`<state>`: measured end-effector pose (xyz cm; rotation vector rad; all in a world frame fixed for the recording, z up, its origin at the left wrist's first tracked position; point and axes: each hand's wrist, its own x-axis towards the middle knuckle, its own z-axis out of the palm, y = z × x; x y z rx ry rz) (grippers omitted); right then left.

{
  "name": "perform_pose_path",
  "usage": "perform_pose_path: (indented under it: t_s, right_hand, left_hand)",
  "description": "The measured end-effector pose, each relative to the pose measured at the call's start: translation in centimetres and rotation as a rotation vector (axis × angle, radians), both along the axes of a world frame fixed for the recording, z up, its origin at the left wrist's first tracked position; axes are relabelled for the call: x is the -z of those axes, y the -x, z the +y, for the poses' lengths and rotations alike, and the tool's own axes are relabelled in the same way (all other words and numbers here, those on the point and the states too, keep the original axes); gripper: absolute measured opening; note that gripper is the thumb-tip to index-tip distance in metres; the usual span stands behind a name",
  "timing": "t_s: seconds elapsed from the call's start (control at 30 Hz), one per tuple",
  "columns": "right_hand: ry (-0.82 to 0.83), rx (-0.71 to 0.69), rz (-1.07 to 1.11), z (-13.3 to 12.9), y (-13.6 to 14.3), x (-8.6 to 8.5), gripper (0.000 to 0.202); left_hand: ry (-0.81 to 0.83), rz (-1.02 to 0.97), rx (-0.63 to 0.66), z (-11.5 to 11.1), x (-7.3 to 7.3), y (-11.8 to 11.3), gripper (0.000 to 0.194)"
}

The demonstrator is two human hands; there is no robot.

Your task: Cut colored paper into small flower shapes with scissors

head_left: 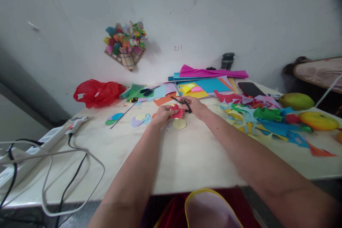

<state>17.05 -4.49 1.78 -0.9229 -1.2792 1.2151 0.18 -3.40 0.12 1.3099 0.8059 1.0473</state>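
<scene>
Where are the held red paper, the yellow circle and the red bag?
Held red paper [177, 115]: head view, its visible middle.
Yellow circle [179, 124]: head view, its flat face.
Red bag [98, 94]: head view, its crumpled side.

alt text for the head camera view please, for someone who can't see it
A person's left hand holds a red paper piece while the right hand holds scissors over a pale table. Colored paper sheets lie behind, paper scraps to the right, and a red plastic bag to the left; a flower basket hangs on the wall.
</scene>
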Motion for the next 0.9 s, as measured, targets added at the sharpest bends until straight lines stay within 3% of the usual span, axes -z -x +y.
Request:
perform_pose_path:
  t_s: [0.5, 0.9]
  right_hand:
    - [-0.014, 0.163, 0.044, -1.0, 1.4, -1.0, 0.030]
    - [0.056, 0.220, 0.101, -1.2, 2.6, -0.5, 0.030]
  left_hand:
    - [0.160, -0.181, -0.115, 0.1, -0.1, 0.0, 0.029]
    - [0.110, -0.277, -0.192, 0.0, -0.1, -0.8, 0.029]
